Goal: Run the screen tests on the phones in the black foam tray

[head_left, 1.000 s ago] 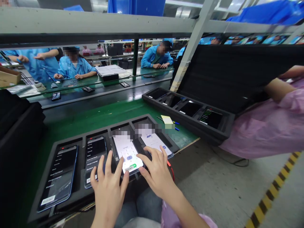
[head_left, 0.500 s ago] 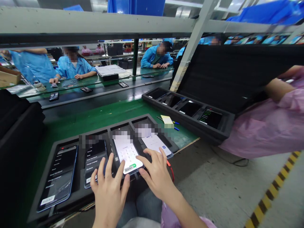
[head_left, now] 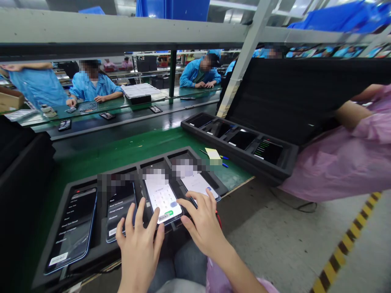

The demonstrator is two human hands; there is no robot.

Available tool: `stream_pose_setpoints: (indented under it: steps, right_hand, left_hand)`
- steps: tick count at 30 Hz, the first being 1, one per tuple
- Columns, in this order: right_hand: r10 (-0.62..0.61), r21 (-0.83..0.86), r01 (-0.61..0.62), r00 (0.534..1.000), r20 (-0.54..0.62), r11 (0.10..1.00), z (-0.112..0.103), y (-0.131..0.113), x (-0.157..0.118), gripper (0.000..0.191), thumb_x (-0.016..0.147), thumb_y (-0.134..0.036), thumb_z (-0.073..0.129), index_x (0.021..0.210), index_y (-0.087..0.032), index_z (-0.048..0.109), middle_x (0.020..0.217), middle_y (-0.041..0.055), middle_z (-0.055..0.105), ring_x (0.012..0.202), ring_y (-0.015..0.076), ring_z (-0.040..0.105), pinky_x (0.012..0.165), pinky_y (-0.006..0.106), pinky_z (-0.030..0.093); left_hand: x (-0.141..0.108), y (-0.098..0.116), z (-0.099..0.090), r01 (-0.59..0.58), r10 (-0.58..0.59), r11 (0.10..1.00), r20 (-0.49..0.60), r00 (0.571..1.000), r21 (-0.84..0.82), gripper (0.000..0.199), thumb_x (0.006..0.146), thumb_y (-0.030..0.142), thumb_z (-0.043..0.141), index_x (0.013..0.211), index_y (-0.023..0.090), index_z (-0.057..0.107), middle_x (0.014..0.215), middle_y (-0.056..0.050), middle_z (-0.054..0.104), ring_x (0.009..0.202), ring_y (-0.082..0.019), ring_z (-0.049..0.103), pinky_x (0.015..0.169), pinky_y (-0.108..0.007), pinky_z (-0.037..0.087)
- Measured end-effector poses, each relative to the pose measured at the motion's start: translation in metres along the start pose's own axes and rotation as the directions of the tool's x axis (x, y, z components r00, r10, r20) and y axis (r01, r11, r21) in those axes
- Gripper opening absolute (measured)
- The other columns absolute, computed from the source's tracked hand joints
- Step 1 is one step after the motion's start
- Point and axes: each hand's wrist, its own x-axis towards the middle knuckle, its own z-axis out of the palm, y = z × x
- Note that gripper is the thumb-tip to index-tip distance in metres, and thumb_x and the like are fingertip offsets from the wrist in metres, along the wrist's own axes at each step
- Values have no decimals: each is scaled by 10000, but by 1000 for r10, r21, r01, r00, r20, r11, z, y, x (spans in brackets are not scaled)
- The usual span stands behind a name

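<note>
1. Currently, the phone (head_left: 165, 199) lies face up in the third slot from the left of the black tray (head_left: 100, 228), its top leaning toward eleven o'clock.
2. Its screen is bright white, with grey digits in a keypad, a line of characters above them too blurred to read, and a green button low down; pixelation covers the upper part.
3. A bluish round patch marks a key at the keypad's lower right; a barcode label sits at the bottom edge.
4. At seven o'clock from the phone, the left hand (head_left: 140, 240) is empty, fingers spread wide; I cannot tell whether its index fingertip touches the phone.
5. At four o'clock, the right hand (head_left: 203, 219) is empty too, thumb and index apart, index tip beside the bluish patch; contact is unclear.
6. A dark-screened phone (head_left: 120, 205) lies at nine o'clock, a white-screened one (head_left: 198, 184) at two.
</note>
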Motion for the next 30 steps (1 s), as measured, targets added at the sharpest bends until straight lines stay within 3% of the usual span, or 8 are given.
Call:
stream_pose_setpoints:
  steps: [8,13,18,25,30]
  right_hand:
    - [-14,-43,16,998,58,999,1,2,1,468,951,-419,193,1074,-242,608,1055,89,525,1052,226,464,1045,495,205]
    - [33,-65,-40,994,-104,997,-16,23,-2,422,943,-391,229,1127,-224,570,1038,81,509,964,222,473,1017,503,234]
    - [137,-118,-167,964,-228,979,-32,52,-7,377,938,-329,268,1047,-211,609,991,78,494,887,214,461,982,513,265]
    - [187,-143,-202,976,-115,969,-39,71,-10,419,952,-362,232,1034,-233,622,1029,78,493,991,223,449,988,510,284]
    - [179,-124,-175,983,27,977,-40,73,-3,424,955,-387,234,1064,-263,625,1138,89,476,1124,233,407,1039,540,232]
  left_hand:
    - [0,3,-5,22,-22,1000,7,1000,-14,251,844,307,480,1015,312,662,1283,-108,524,1191,-294,434,918,-476,284]
    - [3,7,-5,10,-10,1000,-2,1000,7,316,830,256,480,1113,287,618,1292,-116,515,1197,-302,429,935,-474,280]
    - [18,32,0,-8,8,994,6,1000,-108,297,845,318,472,1091,267,631,1298,-116,515,1207,-294,426,968,-462,272]
    - [43,59,14,-181,183,977,7,983,-112,322,854,358,457,1132,281,600,1305,-110,510,1199,-292,435,915,-449,319]
    - [46,62,18,-166,170,979,28,985,-116,325,855,354,452,1130,271,605,1311,-120,502,1198,-304,436,916,-462,328]
